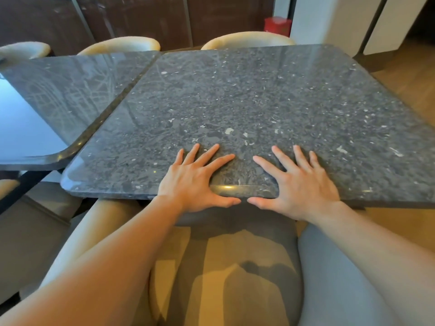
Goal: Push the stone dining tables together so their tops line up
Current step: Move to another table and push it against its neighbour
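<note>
A dark speckled stone table (247,97) fills the middle of the view. A second stone table (70,90) stands to its left, its side edge against the first. The near table's front edge sits closer to me than the left one's, so the front edges are offset. My left hand (197,180) lies flat on the near table's front edge, fingers spread, thumb under the rim. My right hand (296,182) lies the same way beside it, thumbs almost touching.
A cream chair (211,267) stands under me at the table's front. Three cream chair backs (247,40) line the far side. A red box (277,25) sits by the white pillar (313,20). Wood floor lies to the right.
</note>
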Demonstrator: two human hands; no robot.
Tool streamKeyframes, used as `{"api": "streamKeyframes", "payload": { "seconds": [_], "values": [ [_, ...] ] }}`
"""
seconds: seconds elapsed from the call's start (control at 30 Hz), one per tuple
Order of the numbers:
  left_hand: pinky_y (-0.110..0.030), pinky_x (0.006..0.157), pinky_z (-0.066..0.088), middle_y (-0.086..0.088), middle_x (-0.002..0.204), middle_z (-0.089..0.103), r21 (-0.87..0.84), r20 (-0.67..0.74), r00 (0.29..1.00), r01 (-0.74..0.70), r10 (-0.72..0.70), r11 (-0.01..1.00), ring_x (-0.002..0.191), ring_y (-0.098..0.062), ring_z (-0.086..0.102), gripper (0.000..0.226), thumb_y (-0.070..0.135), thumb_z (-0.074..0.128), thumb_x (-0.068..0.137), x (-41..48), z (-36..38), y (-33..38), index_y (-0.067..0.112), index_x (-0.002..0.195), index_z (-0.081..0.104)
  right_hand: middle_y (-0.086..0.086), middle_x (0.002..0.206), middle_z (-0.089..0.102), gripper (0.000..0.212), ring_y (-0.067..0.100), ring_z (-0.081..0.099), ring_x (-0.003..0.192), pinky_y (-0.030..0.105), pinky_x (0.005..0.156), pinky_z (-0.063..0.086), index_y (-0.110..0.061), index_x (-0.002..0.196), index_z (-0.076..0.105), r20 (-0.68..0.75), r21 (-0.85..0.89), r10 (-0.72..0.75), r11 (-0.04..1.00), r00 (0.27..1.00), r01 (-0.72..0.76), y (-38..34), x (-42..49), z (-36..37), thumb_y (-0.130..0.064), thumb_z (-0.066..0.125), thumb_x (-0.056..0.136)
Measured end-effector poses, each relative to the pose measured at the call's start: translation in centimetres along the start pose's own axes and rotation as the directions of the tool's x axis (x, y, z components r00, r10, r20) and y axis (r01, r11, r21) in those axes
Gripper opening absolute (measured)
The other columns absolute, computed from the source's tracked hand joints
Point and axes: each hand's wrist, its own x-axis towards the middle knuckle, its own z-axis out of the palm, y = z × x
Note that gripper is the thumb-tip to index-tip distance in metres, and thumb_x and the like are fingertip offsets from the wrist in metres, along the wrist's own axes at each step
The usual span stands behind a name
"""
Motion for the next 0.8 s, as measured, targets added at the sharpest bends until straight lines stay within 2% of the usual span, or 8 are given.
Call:
{"api": "streamKeyframes", "payload": {
  "seconds": [0.2, 0.33, 0.53, 0.8],
  "values": [
    [-0.057, 0.132, 0.010, 0.015, 0.178, 0.011, 0.005, -0.041, 0.999, 0.011, -0.011, 1.000, 0.166, -0.029, 0.012, 0.117, 0.115, 0.012, 0.055, -0.18, -0.09, -0.07, 0.064, 0.159, 0.002, 0.002, 0.178, 0.010, 0.111, 0.047, 0.012, 0.160, 0.067, 0.127, 0.012, -0.054, 0.161, -0.003, -0.013, 0.011, -0.015, 1.000, 1.000, 0.015, -0.24, 0.11, -0.08, -0.106, 0.005, 0.063],
    [-0.059, 0.132, 0.013, 0.014, 0.178, 0.012, -0.003, -0.053, 0.999, 0.006, -0.006, 1.000, 0.165, -0.030, 0.014, 0.116, 0.115, 0.012, 0.055, -0.05, 0.01, -0.34, 0.064, 0.159, 0.001, 0.003, 0.178, 0.005, 0.112, 0.048, 0.008, 0.160, 0.069, 0.126, 0.009, -0.053, 0.162, -0.006, 0.006, 0.022, -0.018, 1.000, 1.000, 0.018, -0.37, 0.22, -0.35, -0.105, 0.003, 0.063],
    [-0.061, 0.132, 0.010, 0.013, 0.179, 0.004, 0.026, -0.030, 1.000, 0.005, -0.004, 1.000, 0.166, -0.032, 0.008, 0.115, 0.116, 0.008, 0.056, 0.08, 0.42, -0.36, 0.066, 0.157, -0.013, 0.010, 0.177, -0.005, 0.111, 0.055, 0.004, 0.158, 0.073, 0.124, 0.007, -0.048, 0.160, -0.019, 0.067, -0.040, -0.066, 0.997, 0.996, 0.069, -0.21, 0.65, -0.41, -0.103, -0.006, 0.064],
    [-0.059, 0.133, 0.007, 0.015, 0.179, 0.001, 0.027, -0.010, 1.000, 0.013, -0.012, 1.000, 0.167, -0.029, 0.004, 0.116, 0.116, 0.008, 0.055, 0.05, 0.29, -0.41, 0.065, 0.158, -0.011, 0.014, 0.177, -0.001, 0.115, 0.057, 0.009, 0.157, 0.073, 0.123, 0.011, -0.044, 0.163, -0.015, 0.078, -0.082, -0.092, 0.992, 0.993, 0.098, -0.08, 0.75, -0.63, -0.100, -0.012, 0.063]
  ]
}}
